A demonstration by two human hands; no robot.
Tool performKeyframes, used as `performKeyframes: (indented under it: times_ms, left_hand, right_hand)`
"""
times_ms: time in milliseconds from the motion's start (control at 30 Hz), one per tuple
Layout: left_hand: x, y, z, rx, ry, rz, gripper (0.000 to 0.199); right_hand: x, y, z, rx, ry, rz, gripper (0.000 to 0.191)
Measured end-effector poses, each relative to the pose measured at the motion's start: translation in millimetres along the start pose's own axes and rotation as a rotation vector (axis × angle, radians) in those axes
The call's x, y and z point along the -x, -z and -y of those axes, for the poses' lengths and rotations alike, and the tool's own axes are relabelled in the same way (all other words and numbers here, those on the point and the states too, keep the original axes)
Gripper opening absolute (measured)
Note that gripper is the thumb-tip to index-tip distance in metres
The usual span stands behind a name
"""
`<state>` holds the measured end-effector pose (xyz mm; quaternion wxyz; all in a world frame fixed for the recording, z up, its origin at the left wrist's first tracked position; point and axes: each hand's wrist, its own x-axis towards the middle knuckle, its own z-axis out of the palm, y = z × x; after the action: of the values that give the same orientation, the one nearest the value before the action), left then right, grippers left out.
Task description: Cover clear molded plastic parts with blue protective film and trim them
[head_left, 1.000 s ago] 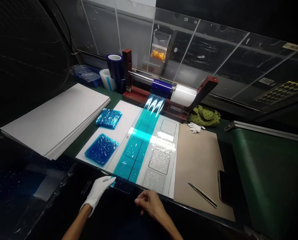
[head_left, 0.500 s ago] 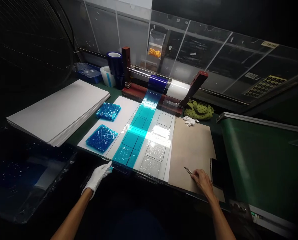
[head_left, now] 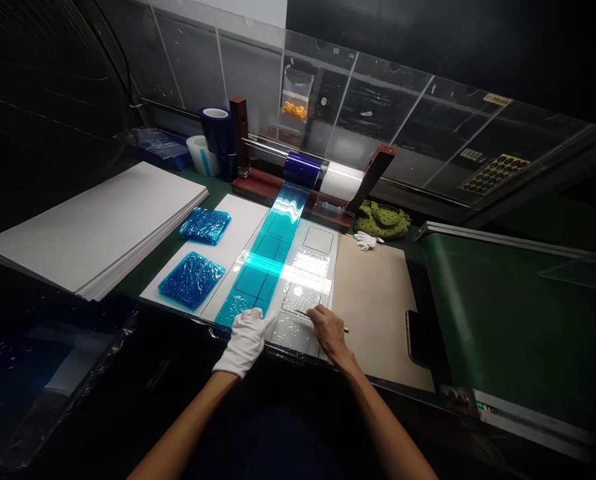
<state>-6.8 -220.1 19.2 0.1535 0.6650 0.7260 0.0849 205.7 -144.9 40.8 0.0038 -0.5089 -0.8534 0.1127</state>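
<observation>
My left hand [head_left: 243, 341], in a white glove, lies palm down on the near end of a strip of blue film [head_left: 255, 280], its thumb spread to the right. My bare right hand [head_left: 328, 331] is closed around a slim pointed tool [head_left: 303, 312] with a metal end, too small to tell its kind. The tool's tip points left over a clear film strip [head_left: 298, 327] with outlined rounded rectangles. Both strips lie side by side on white sheets. Behind them, the blue film runs up to a blue roll [head_left: 303, 169] beside a white roll [head_left: 342, 180] on a wooden stand [head_left: 373, 177].
Two piles of blue film pieces [head_left: 192, 279] lie left of the strips, beside a white paper stack [head_left: 98, 227]. Spare rolls [head_left: 201, 155] stand behind. On the right are brown board [head_left: 373, 300], a phone [head_left: 417, 339], a crumpled white glove [head_left: 367, 241], a green pouch [head_left: 385, 220] and a green conveyor belt [head_left: 518, 327].
My left hand has moved right from the table's front edge onto the blue film. My right hand has carried the pointed tool left from the brown board to the clear film.
</observation>
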Motion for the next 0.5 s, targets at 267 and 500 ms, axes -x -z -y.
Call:
performKeyframes:
  times_ms: [267, 500]
  left_hand:
    - [-13.7, -11.9, -0.3, -0.112, -0.041, 0.125, 0.048]
    - [-14.1, -11.6, -1.9, -0.075, -0.029, 0.131, 0.044]
  right_hand:
    - [-41.1, -3.1, 40.9, 0.093, 0.103, 0.133, 0.031]
    - [-41.2, -4.0, 39.2, 0.122, 0.136, 0.156, 0.031]
